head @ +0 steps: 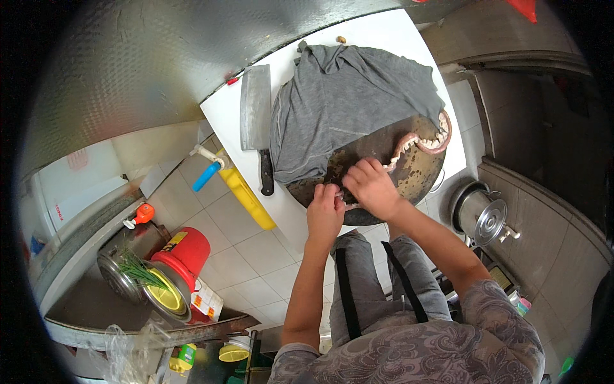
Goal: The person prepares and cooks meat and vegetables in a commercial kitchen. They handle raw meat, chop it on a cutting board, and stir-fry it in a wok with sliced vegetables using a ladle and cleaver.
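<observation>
A long pinkish strand with a frilly pale edge, which looks like raw animal intestine [405,144], curls over the right side of a round, dark, stained chopping block [422,177]. My left hand [326,211] pinches its near end at the block's front edge. Beside it, my right hand [371,187] has its fingers curled over the strand, hiding part of it. A grey cloth, apparently a T-shirt [355,91], drapes over the far and left parts of the block. Left of the cloth lies a cleaver [256,108] with a black handle, blade pointing away from me.
The block rests on a white tabletop [292,216]. A metal surface [144,72] borders it beyond. Down left, a counter bears a red bucket [189,249], a metal bowl [180,307] and green stalks [139,269]. A lidded steel pot [484,218] stands at right.
</observation>
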Tool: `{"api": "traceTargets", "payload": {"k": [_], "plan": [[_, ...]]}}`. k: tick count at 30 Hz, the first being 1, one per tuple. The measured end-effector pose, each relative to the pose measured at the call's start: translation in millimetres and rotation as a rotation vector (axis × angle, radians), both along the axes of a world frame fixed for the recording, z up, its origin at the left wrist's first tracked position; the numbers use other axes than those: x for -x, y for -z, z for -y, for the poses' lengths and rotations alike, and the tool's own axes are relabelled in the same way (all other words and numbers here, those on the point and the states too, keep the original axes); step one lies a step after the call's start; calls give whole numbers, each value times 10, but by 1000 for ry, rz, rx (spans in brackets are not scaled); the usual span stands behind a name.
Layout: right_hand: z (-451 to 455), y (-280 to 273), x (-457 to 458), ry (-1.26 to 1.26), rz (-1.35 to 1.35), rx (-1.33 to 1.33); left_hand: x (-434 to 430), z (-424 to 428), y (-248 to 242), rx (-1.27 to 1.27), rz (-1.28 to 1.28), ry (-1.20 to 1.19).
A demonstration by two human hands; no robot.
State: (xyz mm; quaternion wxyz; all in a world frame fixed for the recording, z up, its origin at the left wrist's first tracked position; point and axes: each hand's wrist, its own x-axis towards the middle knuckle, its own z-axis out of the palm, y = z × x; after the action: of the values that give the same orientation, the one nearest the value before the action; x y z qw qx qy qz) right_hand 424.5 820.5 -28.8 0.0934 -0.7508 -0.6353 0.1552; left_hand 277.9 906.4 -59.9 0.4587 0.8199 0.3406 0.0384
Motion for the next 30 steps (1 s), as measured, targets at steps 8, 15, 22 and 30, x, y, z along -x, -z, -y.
{"api": "traceTargets", "payload": {"k": [8, 15, 22, 30], "plan": [[421, 167, 314, 55, -67, -186, 119, -103, 2, 375, -22, -200], [390, 222, 390, 72, -8, -152, 356, -1156, 75, -251, -133, -250], [257, 254, 175, -37, -25, -233, -1, -1442, 283, -341, -290, -64], [308, 343, 168, -30, 16, -284, 771, -996, -561, -165, -249, -341]]}}
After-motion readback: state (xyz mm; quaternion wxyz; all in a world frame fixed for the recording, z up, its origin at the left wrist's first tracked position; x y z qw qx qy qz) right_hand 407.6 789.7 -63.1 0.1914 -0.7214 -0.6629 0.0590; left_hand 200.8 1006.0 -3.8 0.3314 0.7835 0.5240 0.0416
